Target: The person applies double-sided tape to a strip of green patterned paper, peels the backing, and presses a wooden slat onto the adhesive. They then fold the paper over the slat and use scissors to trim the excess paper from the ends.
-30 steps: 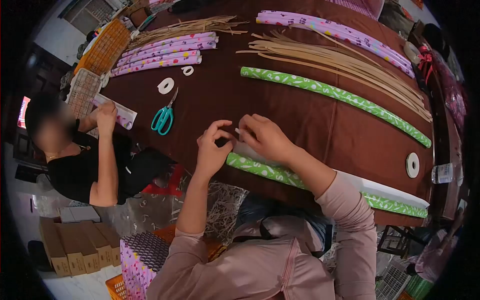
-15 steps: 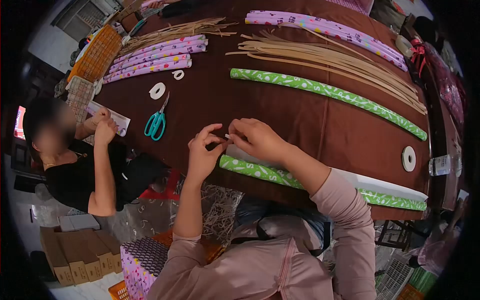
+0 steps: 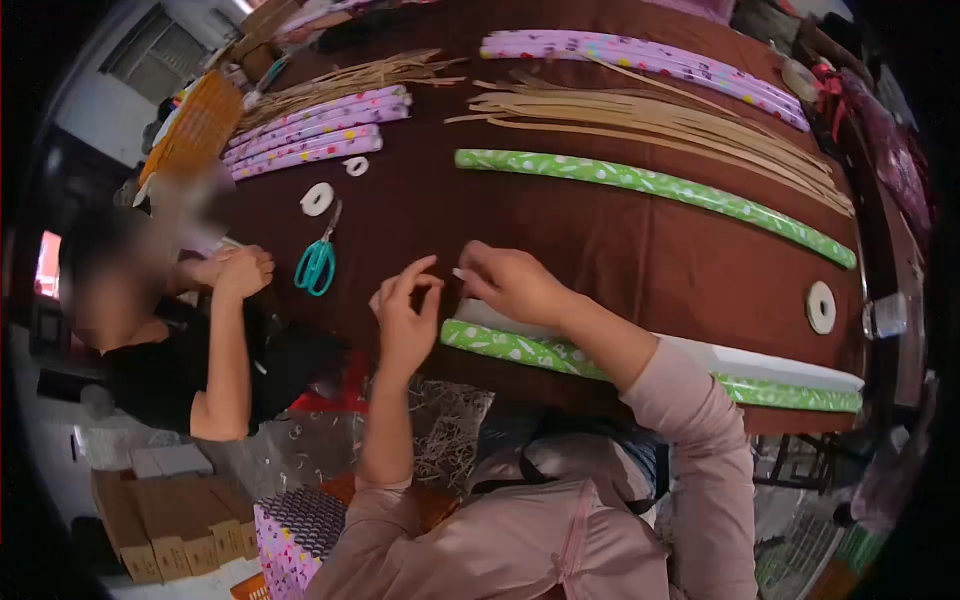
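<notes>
My right hand (image 3: 515, 287) reaches over a partly rolled sheet of green patterned wrapping paper (image 3: 500, 344), its fingertips pinched on a small white strip (image 3: 458, 272). Just to the left, my left hand (image 3: 404, 318) is raised past the roll's end. Its thumb and index finger are bent together; whatever is between them is too small to make out. The paper's white underside (image 3: 745, 362) shows along the roll, and my right forearm hides its middle. Beyond my hands lies a finished-looking green roll (image 3: 650, 182). Teal-handled scissors (image 3: 316, 264) rest to the left.
White tape rolls (image 3: 317, 199) (image 3: 821, 307) lie at left and right. Tan strips (image 3: 640, 115) and purple patterned rolls (image 3: 640, 60) are farther back, with more purple rolls (image 3: 325, 125) at far left. A co-worker (image 3: 180, 340) sits at the left edge. Cartons (image 3: 175, 520) stand on the floor.
My hands, close together at the white strip before, are now slightly apart, the left shifted left. The strip stays in my right fingertips. The co-worker leans forward, and the view has tilted slightly.
</notes>
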`<state>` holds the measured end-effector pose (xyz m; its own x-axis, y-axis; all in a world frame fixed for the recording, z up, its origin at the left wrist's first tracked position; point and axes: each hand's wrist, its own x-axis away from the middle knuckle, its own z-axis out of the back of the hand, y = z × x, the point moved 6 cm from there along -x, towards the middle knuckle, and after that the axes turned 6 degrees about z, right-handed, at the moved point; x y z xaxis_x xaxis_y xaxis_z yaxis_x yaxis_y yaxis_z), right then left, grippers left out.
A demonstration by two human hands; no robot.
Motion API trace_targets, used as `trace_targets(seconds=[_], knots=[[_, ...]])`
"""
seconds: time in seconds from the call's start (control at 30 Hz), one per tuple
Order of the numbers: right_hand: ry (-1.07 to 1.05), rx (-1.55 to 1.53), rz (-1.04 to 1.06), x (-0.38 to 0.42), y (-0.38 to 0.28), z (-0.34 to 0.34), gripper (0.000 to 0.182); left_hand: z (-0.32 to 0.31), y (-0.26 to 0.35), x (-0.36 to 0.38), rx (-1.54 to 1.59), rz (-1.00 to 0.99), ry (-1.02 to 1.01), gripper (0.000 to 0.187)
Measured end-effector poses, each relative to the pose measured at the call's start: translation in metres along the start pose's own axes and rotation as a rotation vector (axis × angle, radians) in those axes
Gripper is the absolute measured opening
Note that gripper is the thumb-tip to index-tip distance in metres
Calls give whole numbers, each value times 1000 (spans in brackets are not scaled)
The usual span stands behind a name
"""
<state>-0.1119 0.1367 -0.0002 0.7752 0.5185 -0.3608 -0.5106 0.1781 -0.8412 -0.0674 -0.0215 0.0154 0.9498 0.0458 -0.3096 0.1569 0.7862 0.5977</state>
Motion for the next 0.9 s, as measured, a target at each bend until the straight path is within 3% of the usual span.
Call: trace_targets(seconds=[0.07, 0.13, 0.2, 0.23, 0.33, 0.57, 0.7, 0.77, 0.8, 0.9], knots=[[0, 12, -43, 0, -1, 1, 15, 3, 8, 2, 17, 20, 82, 27], [25, 26, -66, 0, 12, 7, 15, -8, 33, 11, -67, -102, 113, 26], [52, -25, -116, -9, 41, 5, 15, -27, 60, 18, -25, -288, 46, 35], [68, -66, -188, -1, 7, 9, 15, -12, 81, 43, 38, -311, -28, 39], [105, 47, -204, -1, 4, 21, 13, -32, 103, 63, 86, -392, -110, 51], [229, 75, -178, 0, 12, 40, 7, -73, 145, 104, 2, -643, -244, 47], [301, 118, -204, -4, 18, 50, 8, -86, 150, 104, 35, -667, -262, 47], [371, 90, -164, -3, 23, 62, 8, -102, 146, 100, 59, -624, -412, 41], [416, 81, -130, -1, 18, 71, 8, -95, 150, 100, -37, -685, -402, 35], [452, -50, -117, 16, -27, 116, 8, -87, 153, 97, 79, -702, -284, 35]])
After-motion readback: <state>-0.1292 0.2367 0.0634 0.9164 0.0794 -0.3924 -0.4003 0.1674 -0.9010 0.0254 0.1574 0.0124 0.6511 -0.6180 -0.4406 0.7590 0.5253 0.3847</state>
